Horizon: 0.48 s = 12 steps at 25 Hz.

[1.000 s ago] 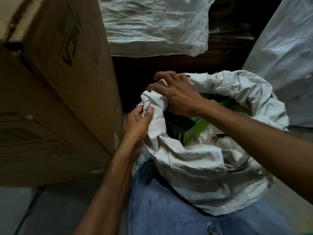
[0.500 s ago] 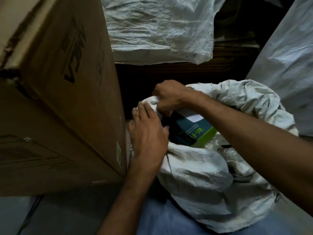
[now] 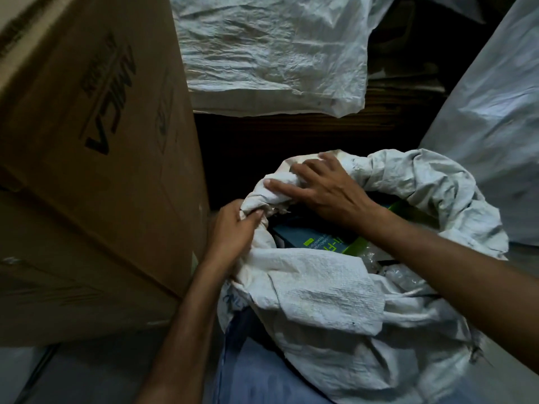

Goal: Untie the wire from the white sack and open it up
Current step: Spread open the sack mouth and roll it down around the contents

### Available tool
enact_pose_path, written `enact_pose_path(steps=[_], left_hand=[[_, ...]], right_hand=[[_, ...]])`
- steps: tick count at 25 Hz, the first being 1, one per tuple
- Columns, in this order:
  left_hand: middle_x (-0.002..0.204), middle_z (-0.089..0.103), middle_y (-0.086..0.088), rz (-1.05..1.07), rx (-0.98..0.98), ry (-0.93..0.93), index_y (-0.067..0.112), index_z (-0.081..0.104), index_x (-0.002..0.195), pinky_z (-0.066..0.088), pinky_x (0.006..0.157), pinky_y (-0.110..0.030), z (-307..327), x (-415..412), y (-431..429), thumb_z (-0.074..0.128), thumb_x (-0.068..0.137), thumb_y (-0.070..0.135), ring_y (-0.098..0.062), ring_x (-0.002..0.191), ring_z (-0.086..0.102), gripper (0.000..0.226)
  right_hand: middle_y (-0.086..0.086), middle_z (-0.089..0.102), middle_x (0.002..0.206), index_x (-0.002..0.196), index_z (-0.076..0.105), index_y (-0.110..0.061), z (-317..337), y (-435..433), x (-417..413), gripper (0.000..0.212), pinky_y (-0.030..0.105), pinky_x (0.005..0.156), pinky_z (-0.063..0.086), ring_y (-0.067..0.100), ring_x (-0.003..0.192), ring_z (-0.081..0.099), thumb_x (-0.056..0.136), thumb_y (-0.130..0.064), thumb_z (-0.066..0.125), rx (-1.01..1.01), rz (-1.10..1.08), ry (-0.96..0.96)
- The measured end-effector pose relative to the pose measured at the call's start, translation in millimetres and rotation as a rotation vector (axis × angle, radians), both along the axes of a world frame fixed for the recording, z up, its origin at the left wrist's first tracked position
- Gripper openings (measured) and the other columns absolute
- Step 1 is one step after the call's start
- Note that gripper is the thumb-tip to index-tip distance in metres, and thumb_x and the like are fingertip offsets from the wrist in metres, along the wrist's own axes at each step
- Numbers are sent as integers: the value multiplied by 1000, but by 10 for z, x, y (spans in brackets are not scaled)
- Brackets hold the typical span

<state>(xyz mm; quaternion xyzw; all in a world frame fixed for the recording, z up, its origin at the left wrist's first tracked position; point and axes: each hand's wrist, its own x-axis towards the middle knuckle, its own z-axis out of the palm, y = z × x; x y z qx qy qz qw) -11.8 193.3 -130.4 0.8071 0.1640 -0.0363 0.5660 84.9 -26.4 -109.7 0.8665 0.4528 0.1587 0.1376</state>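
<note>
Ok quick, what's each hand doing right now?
Left hand: closed, gripping the bunched rim of the white sack.
Right hand: open, fingers spread, pressing on the sack's rim.

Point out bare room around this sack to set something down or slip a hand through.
Bare floor shows below the cardboard box, beside the left forearm. The gap behind the white sack is too dark to judge. Crowded: the sack's mouth, filled by a blue box, with left hand and right hand on its rim.
</note>
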Motion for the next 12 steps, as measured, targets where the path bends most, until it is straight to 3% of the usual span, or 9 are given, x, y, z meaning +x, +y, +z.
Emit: enact_pose_path(steps=[2,3,5,6,7,9,11,12], left_hand=[[94,73,1,-24,-40,40,25,69,102,52,76,-39,-8,2,36,62,97,33,-28,94,70,11],[109,71,-1,-81,48,65,26,63,116,53,85,-43,27,9,40,58,99,39,-28,105,68,21],[147,48,-6,-241,520,98,24,35,150,43,106,-50,163,88,-19,54,99,50,-28,134,49,60],[159,31,-8,-284,756,69,18,20,157,34,113,-52,261,160,-97,57,97,52,-28,144,35,78],[162,22,-11,-317,917,25,11,14,158,30,115,-52,353,246,-199,62,93,53,-29,147,28,91],[154,33,-16,-322,1083,-8,1,26,152,33,110,-51,442,463,-432,70,86,56,-31,140,38,96],[141,50,-16,-223,1127,-43,3,40,141,39,103,-49,441,728,-572,68,90,51,-32,127,53,76],[135,56,-15,-200,1138,-80,5,45,136,41,100,-48,405,844,-590,65,94,44,-32,122,58,61]], right_hand=[[10,58,113,159,32,-38,46,152,160,67,44,79,43,32,94,54,99,-17,52,-4,10,130],[8,58,107,156,37,-38,107,226,252,65,41,76,44,32,92,56,97,-18,55,18,-22,263],[5,66,114,148,49,-39,283,332,493,57,37,82,46,29,102,63,95,-20,59,106,-136,588],[2,69,123,144,54,-37,376,365,613,51,35,89,47,25,111,64,96,-20,60,130,-186,737],[-2,70,128,141,59,-34,457,379,725,45,35,97,48,20,117,64,98,-20,61,143,-228,887],[-2,69,125,134,62,-24,537,362,924,36,43,104,50,20,118,63,98,-20,64,206,-313,1091],[-1,66,117,128,58,-19,537,307,999,37,45,97,51,21,110,62,95,-26,72,357,-403,1077],[-1,65,115,124,57,-20,496,272,996,40,44,92,51,22,108,62,92,-32,76,427,-423,948]])
